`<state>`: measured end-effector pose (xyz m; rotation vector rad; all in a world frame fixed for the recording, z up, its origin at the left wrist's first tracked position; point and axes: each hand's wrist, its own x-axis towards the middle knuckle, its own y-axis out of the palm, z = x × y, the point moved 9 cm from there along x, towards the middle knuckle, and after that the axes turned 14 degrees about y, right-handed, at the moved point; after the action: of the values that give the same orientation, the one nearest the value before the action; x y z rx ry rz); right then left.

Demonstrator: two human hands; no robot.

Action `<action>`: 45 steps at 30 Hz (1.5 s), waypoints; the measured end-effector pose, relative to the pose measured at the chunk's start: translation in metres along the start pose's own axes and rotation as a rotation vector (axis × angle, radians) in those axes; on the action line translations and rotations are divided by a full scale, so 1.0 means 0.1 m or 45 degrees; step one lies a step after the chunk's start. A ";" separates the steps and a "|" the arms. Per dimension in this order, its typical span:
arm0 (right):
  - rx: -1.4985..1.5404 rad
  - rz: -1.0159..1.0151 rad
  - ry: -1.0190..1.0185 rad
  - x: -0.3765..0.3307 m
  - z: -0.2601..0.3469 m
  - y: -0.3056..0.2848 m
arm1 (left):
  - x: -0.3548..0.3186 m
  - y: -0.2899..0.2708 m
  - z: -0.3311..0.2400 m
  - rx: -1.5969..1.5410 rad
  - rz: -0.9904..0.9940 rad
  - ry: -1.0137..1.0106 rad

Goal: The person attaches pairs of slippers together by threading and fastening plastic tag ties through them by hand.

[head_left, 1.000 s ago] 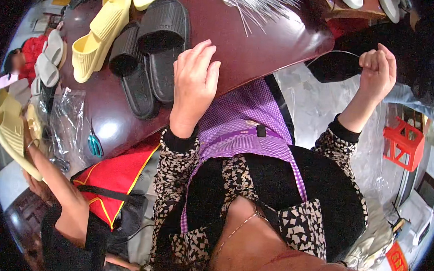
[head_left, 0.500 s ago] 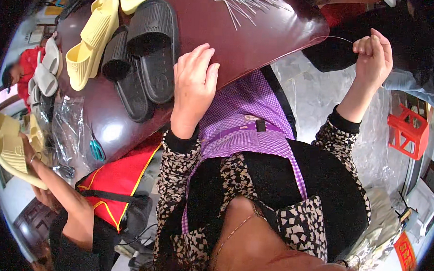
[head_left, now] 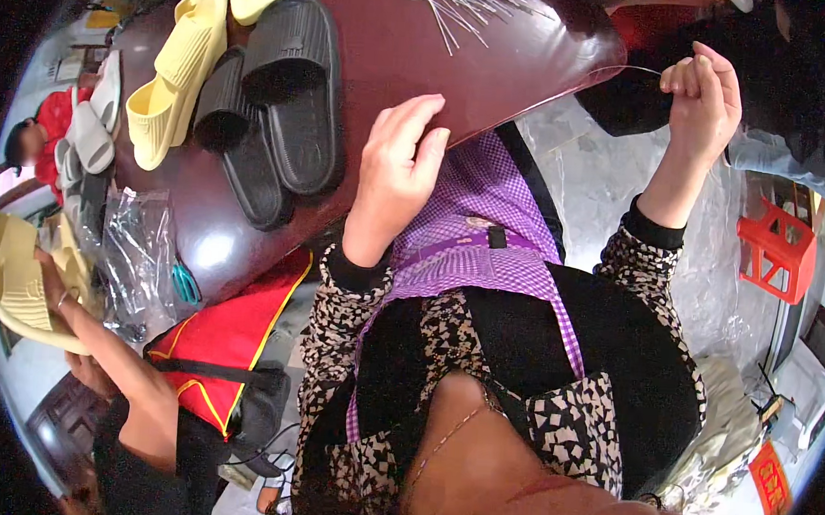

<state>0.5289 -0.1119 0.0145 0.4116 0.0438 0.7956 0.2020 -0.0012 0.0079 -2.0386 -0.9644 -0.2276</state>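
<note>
R grip (head_left: 705,107) has thin strand (head_left: 642,69) pinched, nr tabletop (head_left: 413,66); L grip (head_left: 400,168) loose, spread, nothing visible in it. I'd pull gently, w/o kinks.

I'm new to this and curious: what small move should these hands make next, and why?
Perhaps bring the left hand toward the thin strand: the right hand seems to pinch it near the corner of the table, while the left is open, thumb apart from the fingers.

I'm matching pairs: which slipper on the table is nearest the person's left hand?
The rightmost black slipper; the other black slipper and the yellow slippers lie farther left.
</note>
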 end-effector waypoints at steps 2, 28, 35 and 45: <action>-0.116 -0.089 0.035 -0.03 0.05 0.02 | -0.01 -0.04 -0.03 0.021 -0.018 0.027; -1.500 0.656 -0.536 -0.24 -0.06 2.60 | -0.54 -0.89 -0.35 0.111 -0.198 0.004; -1.954 0.818 -1.014 -0.57 -0.13 2.72 | -0.87 -0.90 -0.78 0.095 -0.242 0.073; -1.701 1.019 -0.640 -0.74 0.01 2.46 | -1.02 -0.93 -0.96 0.031 -0.272 0.064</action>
<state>0.3086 -0.0102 0.0991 -0.7114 -1.1300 1.2802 0.0838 -0.0984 0.0766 -1.8984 -1.1476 -0.3775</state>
